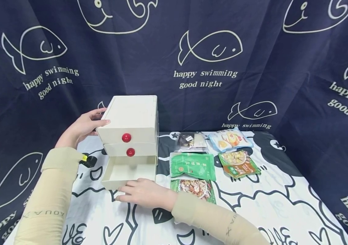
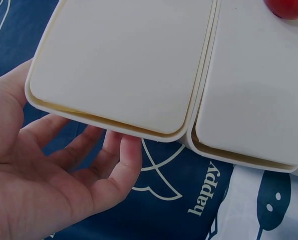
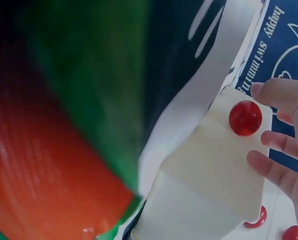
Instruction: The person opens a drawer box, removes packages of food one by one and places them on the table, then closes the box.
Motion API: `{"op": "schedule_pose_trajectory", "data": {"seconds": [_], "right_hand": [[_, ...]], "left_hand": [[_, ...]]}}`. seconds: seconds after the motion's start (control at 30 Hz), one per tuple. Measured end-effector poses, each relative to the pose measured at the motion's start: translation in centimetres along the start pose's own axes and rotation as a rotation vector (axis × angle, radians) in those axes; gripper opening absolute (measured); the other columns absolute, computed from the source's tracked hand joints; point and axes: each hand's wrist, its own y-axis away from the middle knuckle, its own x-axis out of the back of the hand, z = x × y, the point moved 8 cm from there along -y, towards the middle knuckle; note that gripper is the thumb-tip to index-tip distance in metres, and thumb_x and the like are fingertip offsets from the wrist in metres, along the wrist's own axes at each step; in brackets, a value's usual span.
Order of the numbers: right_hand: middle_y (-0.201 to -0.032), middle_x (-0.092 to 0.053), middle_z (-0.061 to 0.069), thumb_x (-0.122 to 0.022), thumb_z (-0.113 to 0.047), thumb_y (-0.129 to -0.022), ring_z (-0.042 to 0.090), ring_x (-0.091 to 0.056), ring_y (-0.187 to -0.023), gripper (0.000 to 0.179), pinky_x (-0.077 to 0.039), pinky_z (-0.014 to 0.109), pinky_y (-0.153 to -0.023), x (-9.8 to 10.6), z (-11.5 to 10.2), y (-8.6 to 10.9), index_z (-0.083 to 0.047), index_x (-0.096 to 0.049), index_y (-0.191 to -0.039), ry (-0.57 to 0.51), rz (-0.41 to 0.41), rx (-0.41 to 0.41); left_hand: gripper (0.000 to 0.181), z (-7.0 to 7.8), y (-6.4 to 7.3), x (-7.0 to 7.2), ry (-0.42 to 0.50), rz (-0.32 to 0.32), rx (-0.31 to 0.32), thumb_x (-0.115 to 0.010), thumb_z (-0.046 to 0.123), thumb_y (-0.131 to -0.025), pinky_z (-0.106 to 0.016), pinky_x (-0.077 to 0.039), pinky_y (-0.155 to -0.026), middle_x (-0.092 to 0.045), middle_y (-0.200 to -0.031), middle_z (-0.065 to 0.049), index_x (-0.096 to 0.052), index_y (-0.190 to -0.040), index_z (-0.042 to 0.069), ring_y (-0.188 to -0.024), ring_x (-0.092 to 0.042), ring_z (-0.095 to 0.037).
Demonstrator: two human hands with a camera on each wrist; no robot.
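Observation:
A white drawer unit (image 1: 134, 110) with red knobs stands on the cloth, its bottom drawer (image 1: 110, 184) pulled out and its upper two pushed in. No contents show inside the bottom drawer in the head view. My left hand (image 1: 83, 126) rests against the unit's upper left side, thumb over the top edge; the left wrist view shows its fingers (image 2: 126, 155) bent loosely at that side. My right hand (image 1: 146, 193) is at the bottom drawer's front, fingers spread. In the right wrist view, the drawer's red knob (image 3: 245, 118) sits between thumb and fingers, ungripped.
Right of the unit lie several food packets: a green pouch (image 1: 192, 166), a packet with a food picture (image 1: 194, 188), a clear pack (image 1: 190, 141), a blue-white bag (image 1: 230, 140) and a brown-green packet (image 1: 239, 163). A small black-and-yellow object (image 1: 88, 160) lies by the left sleeve.

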Motion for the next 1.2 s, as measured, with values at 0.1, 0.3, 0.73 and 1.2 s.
{"op": "schedule_pose_trajectory", "data": {"seconds": [0.1, 0.3, 0.73, 1.2], "right_hand": [[-0.131, -0.049, -0.008, -0.045, -0.018, -0.093, 0.008, -0.048, -0.115, 0.041, -0.046, 0.021, -0.068, 0.0, 0.1, -0.1, -0.032, -0.049, -0.132, 0.007, 0.004, -0.011], [-0.123, -0.052, -0.01, -0.045, -0.019, -0.095, 0.008, -0.049, -0.107, 0.033, -0.045, 0.021, -0.072, 0.2, 0.1, -0.5, -0.03, -0.052, -0.125, 0.063, 0.011, -0.041], [-0.108, -0.056, -0.01, -0.055, -0.025, -0.092, 0.006, -0.052, -0.094, 0.021, -0.044, 0.019, -0.066, -0.1, 0.1, -1.3, -0.025, -0.065, -0.11, 0.17, -0.062, -0.122], [-0.098, -0.054, -0.01, -0.057, -0.027, -0.093, 0.004, -0.056, -0.087, 0.016, -0.047, 0.018, -0.058, 0.5, 0.0, -2.3, -0.029, -0.07, -0.101, 0.2, -0.17, -0.097]], "left_hand": [[0.089, 0.0, 0.0, 0.0, 0.005, -0.001, -0.001, -0.069, 0.047, -0.082, -0.054, -0.039, -0.1, -0.019, -0.153, -0.02, -0.02, -0.152, 0.022, -0.127, -0.037, -0.036], [0.09, -0.1, -0.1, 0.1, 0.0, 0.001, 0.001, -0.069, 0.049, -0.081, -0.053, -0.04, -0.099, -0.019, -0.153, -0.02, -0.02, -0.152, 0.022, -0.127, -0.036, -0.036], [0.089, -0.1, -0.1, 0.1, -0.011, -0.002, -0.002, -0.069, 0.049, -0.082, -0.052, -0.041, -0.098, -0.02, -0.152, -0.02, -0.02, -0.152, 0.022, -0.126, -0.037, -0.036], [0.088, -0.2, -0.2, 0.0, -0.009, -0.008, -0.002, -0.068, 0.048, -0.083, -0.052, -0.042, -0.098, -0.019, -0.153, -0.019, -0.02, -0.152, 0.022, -0.127, -0.036, -0.036]]}}
